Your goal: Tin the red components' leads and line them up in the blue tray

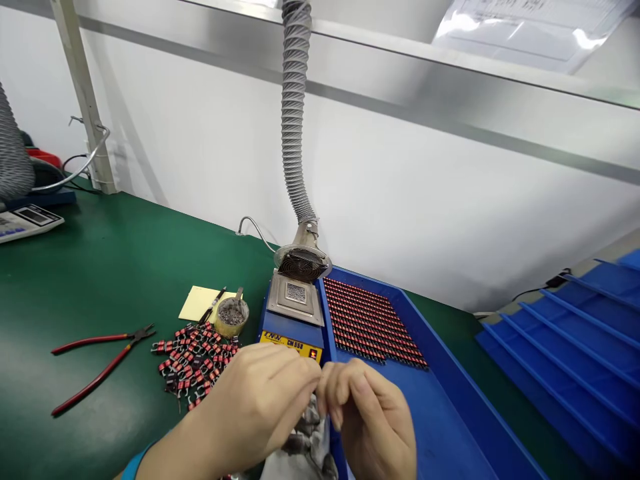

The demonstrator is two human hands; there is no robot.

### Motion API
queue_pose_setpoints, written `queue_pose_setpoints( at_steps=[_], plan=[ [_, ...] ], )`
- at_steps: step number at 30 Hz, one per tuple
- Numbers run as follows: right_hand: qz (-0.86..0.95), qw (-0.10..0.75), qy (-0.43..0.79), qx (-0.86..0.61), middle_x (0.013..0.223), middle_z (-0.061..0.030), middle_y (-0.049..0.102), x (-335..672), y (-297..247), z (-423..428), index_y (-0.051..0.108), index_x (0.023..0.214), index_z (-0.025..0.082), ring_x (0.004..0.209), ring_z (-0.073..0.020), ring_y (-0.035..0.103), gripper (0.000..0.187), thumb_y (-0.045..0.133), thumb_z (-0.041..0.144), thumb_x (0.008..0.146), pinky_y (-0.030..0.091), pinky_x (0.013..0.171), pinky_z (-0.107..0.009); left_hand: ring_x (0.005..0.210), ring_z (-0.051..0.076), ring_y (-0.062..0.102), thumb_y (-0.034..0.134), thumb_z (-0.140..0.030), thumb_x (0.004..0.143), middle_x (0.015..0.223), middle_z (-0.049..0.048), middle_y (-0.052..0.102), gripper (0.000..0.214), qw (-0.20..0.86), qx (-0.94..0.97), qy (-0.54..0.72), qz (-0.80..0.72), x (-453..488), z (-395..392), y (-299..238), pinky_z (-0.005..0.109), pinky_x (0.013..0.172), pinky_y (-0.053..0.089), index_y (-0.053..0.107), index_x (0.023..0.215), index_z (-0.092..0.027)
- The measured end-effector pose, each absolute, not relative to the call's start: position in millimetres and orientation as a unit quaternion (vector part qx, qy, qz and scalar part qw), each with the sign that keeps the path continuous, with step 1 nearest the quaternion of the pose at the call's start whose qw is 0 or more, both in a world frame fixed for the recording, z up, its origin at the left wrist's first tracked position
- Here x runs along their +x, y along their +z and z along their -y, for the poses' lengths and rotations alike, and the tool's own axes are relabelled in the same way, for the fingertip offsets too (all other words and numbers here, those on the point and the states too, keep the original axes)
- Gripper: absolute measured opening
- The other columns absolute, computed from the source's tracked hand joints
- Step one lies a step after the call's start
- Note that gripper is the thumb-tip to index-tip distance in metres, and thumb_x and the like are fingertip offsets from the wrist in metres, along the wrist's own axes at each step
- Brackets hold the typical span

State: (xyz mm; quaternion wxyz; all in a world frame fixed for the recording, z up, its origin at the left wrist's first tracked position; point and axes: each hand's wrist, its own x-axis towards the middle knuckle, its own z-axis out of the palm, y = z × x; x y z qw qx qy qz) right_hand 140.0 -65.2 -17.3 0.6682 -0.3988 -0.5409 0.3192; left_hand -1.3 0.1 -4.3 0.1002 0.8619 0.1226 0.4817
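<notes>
My left hand (pixel 260 393) and my right hand (pixel 373 420) meet in front of the solder pot (pixel 296 293). The fingers of both are curled in a pinch, and anything between them is hidden. Below them lies a stained grey-white cloth (pixel 307 443). A loose pile of small red-and-black coils (pixel 193 360) with wire ends is left of my left hand. Behind my right hand, rows of similar coils (pixel 370 320) fill the far part of a blue tray (pixel 465 393).
A fume hose (pixel 295 113) hangs over the pot. Red-handled pliers (pixel 107 360), a small tub of grey bits (pixel 231 317), a pen (pixel 213 305) and yellow paper (pixel 197 303) lie at left. Stacked blue trays (pixel 575 353) stand right; a calculator (pixel 30 220) is far left.
</notes>
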Motion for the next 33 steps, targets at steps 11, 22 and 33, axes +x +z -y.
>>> queue_pose_setpoints(
  at_steps=[11,22,33],
  plan=[
    [0.671,0.621,-0.015,-0.406,0.076,-0.0020,0.071,143.5,-15.8,62.1,0.070,0.098,0.025,0.075,-0.0203,0.066,0.033,0.062,-0.002,0.080,0.054,0.066,-0.034,0.062,0.010,0.056,0.044,-0.016,0.098,0.071,-0.0038,0.061,0.018,0.328,0.837,0.411,-0.154,-6.8,0.6,-1.4,0.018,0.058,0.042,0.057,0.086,-0.020],
    [0.572,0.678,0.268,-0.376,0.058,-0.0016,0.061,141.6,-15.2,61.3,0.065,0.073,0.020,0.058,-0.0160,0.058,0.022,0.058,0.028,0.093,0.051,0.059,-0.028,0.064,0.009,0.059,0.044,-0.013,0.097,0.074,-0.0032,0.065,0.016,0.264,0.840,0.451,-0.142,-4.0,2.5,-1.2,0.017,0.063,0.045,0.055,0.087,-0.020],
    [0.533,0.643,0.343,-0.430,0.046,0.0037,0.046,136.7,-17.5,63.3,0.051,0.061,0.020,0.042,-0.0108,0.043,0.039,0.046,0.031,0.098,0.040,0.043,-0.023,0.050,0.013,0.048,0.035,-0.011,0.097,0.059,-0.0010,0.058,0.029,0.090,0.863,0.482,-0.124,1.3,1.4,-7.4,0.026,0.050,0.038,0.057,0.080,-0.017]
  ],
)
